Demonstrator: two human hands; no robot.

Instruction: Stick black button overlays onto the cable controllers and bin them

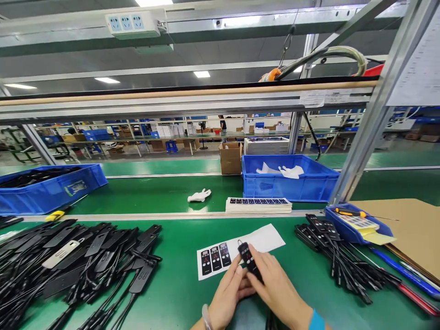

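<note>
A small black controller (250, 260) with a metal loop at its top stands tilted between my two hands. My right hand (277, 282) is closed around its right side, thumb and fingers along the edge. From the left and below, my left hand (228, 288) grips the same controller; some of its fingers are hidden. Just behind the hands lies a white label sheet (270, 238). Three black labels (216, 258) with small printed icons sit on its left part. Black cable shows below my right hand.
Many black cabled controllers (96, 247) are heaped at left; a bundle of labelled ones (323, 229) lies at right. Behind are a stack of label sheets (258, 206), a white glove (199, 195) and blue bins (285, 187). A metal post (367, 119) rises at right.
</note>
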